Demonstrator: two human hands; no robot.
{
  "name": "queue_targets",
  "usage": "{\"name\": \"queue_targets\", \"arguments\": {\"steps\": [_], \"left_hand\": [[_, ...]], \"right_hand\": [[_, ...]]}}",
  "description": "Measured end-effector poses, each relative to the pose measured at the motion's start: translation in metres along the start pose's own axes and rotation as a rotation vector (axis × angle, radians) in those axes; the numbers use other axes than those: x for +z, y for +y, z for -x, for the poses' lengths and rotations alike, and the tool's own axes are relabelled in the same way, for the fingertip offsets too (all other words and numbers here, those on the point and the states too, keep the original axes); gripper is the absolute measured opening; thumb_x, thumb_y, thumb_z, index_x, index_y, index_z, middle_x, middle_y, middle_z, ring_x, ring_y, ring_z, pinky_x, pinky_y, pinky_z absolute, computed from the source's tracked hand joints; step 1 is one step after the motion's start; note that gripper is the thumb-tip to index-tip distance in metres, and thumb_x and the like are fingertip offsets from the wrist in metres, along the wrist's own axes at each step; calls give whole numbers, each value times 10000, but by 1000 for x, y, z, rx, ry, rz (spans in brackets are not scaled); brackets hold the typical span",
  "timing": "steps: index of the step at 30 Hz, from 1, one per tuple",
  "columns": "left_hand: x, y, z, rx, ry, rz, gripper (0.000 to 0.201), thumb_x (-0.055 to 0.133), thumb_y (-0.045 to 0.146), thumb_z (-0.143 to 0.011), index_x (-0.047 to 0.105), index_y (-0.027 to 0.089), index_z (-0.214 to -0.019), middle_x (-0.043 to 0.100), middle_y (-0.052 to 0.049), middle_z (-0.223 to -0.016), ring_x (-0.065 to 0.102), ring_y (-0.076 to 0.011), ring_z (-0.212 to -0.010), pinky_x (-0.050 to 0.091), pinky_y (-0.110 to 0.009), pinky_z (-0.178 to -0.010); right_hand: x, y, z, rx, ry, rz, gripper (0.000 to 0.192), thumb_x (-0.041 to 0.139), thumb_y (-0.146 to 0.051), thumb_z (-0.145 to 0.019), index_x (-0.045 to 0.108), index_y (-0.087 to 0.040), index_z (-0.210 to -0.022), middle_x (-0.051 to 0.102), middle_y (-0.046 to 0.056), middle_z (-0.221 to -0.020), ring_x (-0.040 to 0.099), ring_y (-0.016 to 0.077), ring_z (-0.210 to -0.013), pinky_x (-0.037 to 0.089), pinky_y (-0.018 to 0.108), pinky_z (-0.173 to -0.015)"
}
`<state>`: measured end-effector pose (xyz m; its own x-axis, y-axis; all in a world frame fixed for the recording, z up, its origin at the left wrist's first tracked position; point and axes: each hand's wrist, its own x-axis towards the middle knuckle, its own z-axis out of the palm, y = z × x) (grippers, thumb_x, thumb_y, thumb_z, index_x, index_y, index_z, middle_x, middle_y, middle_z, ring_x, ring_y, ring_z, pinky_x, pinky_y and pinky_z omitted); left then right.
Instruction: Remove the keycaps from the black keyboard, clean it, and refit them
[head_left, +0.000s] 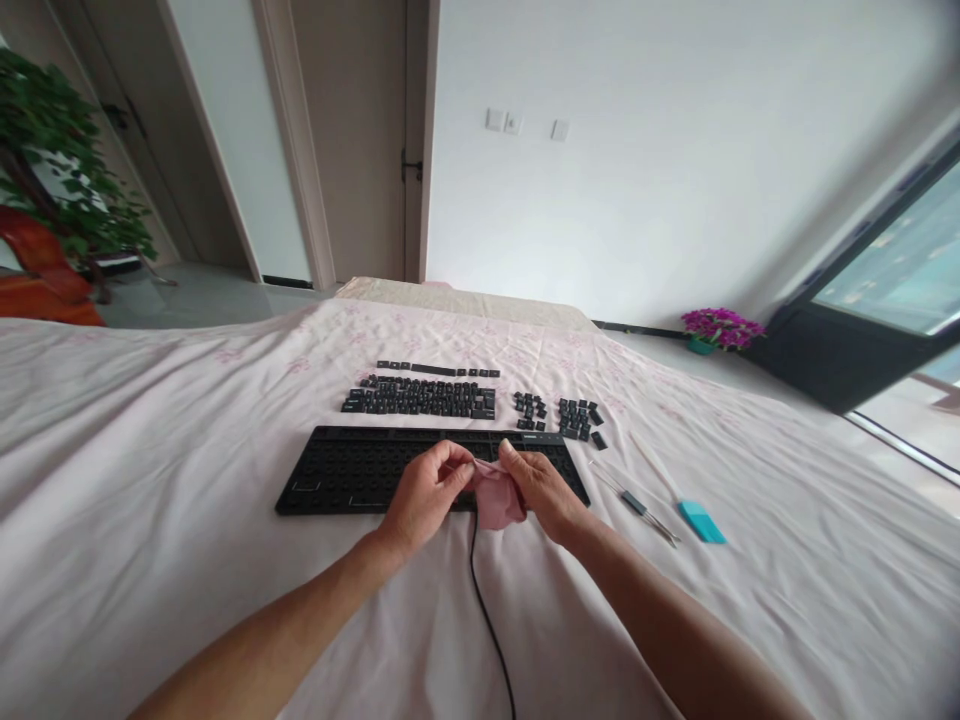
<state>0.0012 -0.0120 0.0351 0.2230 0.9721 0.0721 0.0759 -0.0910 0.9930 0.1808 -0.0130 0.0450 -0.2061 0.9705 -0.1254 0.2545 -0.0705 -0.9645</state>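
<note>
A pink cloth (498, 500) hangs between my two hands, over the front edge of a black keyboard base (341, 470) stripped of its keycaps. My left hand (429, 490) pinches the cloth's upper left corner between thumb and fingers. Its right side is gripped by my right hand (541, 488), with the thumb on top and the fingers partly hidden. Behind the base, loose black keycaps (420, 398) lie in rows, with smaller groups at the right. A black cable (487, 610) runs from the base toward me.
Right of the base lie a wire keycap puller (634, 503) with a dark handle and a blue brush (702, 522) with a pale handle. Everything rests on a wrinkled pale pink sheet (225, 430). Beyond stand a white wall, doors and potted purple flowers (720, 328).
</note>
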Motion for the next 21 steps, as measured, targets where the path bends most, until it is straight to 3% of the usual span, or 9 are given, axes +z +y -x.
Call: {"name": "queue_targets", "arguments": {"steps": [3, 7, 11, 15, 18, 21], "left_hand": [[-4, -2, -3, -79, -5, 147, 261, 612, 445, -805, 611, 190, -862, 641, -16, -746, 590, -133, -643, 394, -228, -528], [-6, -10, -4, -175, -49, 320, 315, 664, 467, -766, 596, 176, -867, 574, 22, -670, 488, -75, -542, 307, -195, -481], [-7, -16, -3, -248, -25, 396, 376, 691, 500, -736, 595, 169, -888, 601, 10, -732, 538, -86, -620, 395, -198, -573], [-9, -7, 0, -248, -101, 408, 483, 562, 583, -809, 596, 170, -1056, 647, -35, -879, 598, -140, -772, 455, -251, -686], [-11, 4, 1, -203, -112, 283, 451, 713, 364, -715, 585, 155, -1093, 653, -38, -924, 590, -134, -799, 438, -225, -687], [-17, 9, 2, -240, -181, 192, 398, 681, 206, -662, 606, 146, -1047, 656, -39, -922, 573, -111, -737, 384, -192, -581]], "right_hand": [[1, 2, -1, 36, -46, -110, 607, 422, -697, -841, 549, -157, -594, 493, -7, -444, 413, 89, -373, 297, 208, -364], [4, 2, -1, 32, -91, -135, 432, 597, -566, -784, 614, -138, -728, 522, -23, -512, 435, 81, -402, 327, 188, -357], [8, 2, -2, 6, -132, -77, 410, 594, -526, -787, 638, -125, -715, 531, -13, -535, 442, 80, -441, 333, 190, -388], [13, 2, -5, -43, -11, 28, 417, 562, -530, -817, 589, -148, -653, 519, -18, -543, 454, 90, -506, 343, 206, -470], [10, 0, -5, -93, 75, 50, 422, 554, -542, -824, 524, -170, -627, 503, -22, -566, 461, 106, -552, 350, 220, -512], [-6, -1, 0, -101, 178, -85, 411, 537, -568, -830, 546, -179, -698, 528, -17, -621, 459, 117, -566, 354, 232, -523]]}}
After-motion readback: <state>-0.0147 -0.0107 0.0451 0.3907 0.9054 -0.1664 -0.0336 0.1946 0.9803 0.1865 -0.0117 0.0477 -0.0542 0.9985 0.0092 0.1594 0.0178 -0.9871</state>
